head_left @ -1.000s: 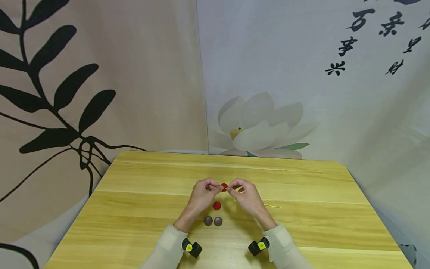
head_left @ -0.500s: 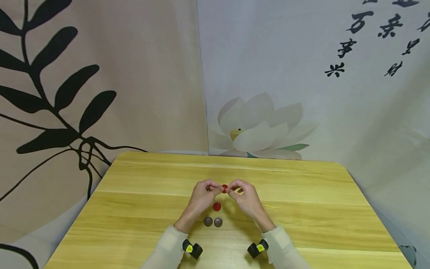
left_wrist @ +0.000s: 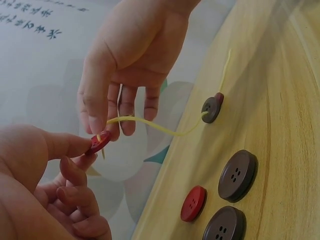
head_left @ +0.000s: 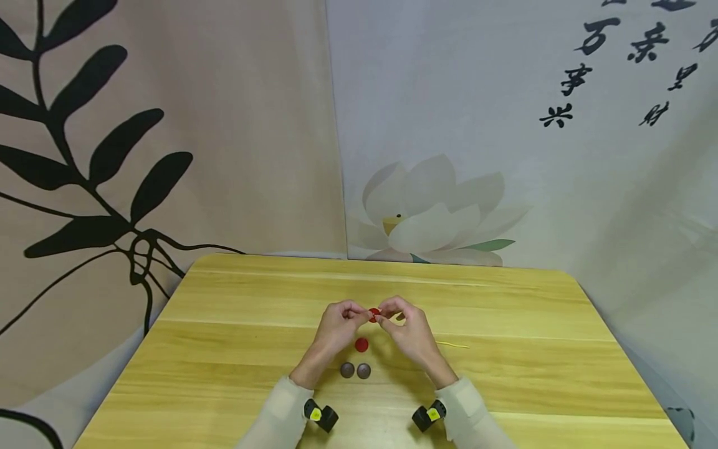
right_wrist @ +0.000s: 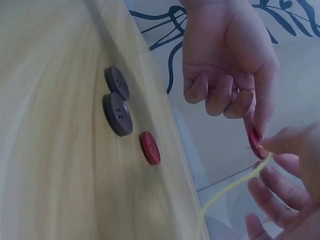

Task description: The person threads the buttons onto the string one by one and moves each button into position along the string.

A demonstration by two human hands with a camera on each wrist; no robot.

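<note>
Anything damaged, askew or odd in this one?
Nothing stands out: two loose, round dark-brown buttons and one loose, round red button lie flat, apparently whole; the thin yellow cord shows no tangle.

Smooth plastic-looking buttons (left_wrist: 238,175), wood-grain tabletop (head_left: 224,368), matt cloth backdrop (head_left: 252,125)

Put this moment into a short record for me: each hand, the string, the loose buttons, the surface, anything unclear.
Left hand: pinches held red button
Right hand: beside that button, pinching yellow string
String path: right hand to threaded brown button on the table
Loose: red button; two brown buttons side by side, nearer the person
Surface: wood-grain table
Unclear: reddish piece behind threaded button, partly hidden
</note>
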